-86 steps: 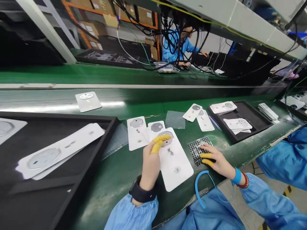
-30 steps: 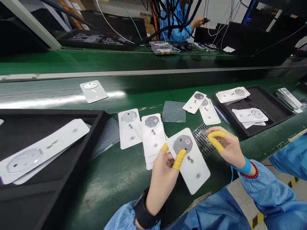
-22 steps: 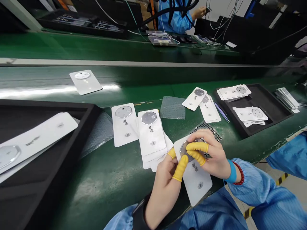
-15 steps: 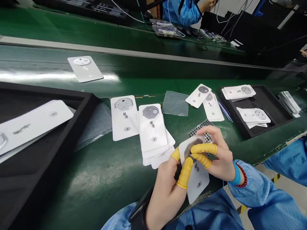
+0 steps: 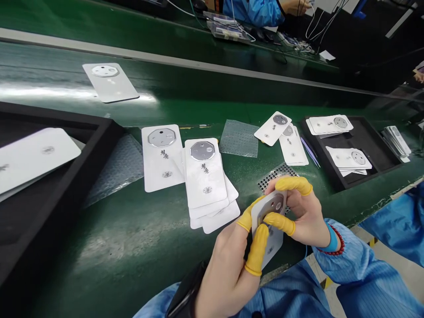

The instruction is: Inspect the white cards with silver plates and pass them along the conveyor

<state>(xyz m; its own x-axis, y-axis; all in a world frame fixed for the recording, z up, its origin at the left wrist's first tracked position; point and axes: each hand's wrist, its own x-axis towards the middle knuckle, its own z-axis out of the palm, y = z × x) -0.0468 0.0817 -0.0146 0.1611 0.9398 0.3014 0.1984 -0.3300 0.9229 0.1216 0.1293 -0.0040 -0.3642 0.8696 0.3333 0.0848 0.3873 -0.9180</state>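
Observation:
A white phone back cover point(image 5: 274, 245) with a grey octagonal camera plate point(image 5: 277, 203) is tilted up between my hands. My left hand point(image 5: 228, 265) pinches its left edge, yellow finger cots on thumb and forefinger. My right hand point(image 5: 306, 216) grips the top right side, one cot-covered finger over the upper edge and the thumb against the camera plate. Just behind, partly hidden by the right hand, lies a sheet of small black round pieces point(image 5: 272, 176). To the left are a stack of covers point(image 5: 207, 201) and a single cover point(image 5: 162, 154).
A black tray point(image 5: 384, 159) with covers stands at right, purple tweezers point(image 5: 310, 152) beside it. Two covers point(image 5: 273, 129) overlap near a bubble-wrap piece point(image 5: 239, 138). Another black tray point(image 5: 96, 128) fills the left. One cover point(image 5: 111, 84) lies farther back. A co-worker's blue sleeve point(image 5: 255, 12) shows behind.
The held cover has turned more steeply on edge. My right forefinger has moved from the camera plate up to the top edge. The whole view has shifted slightly.

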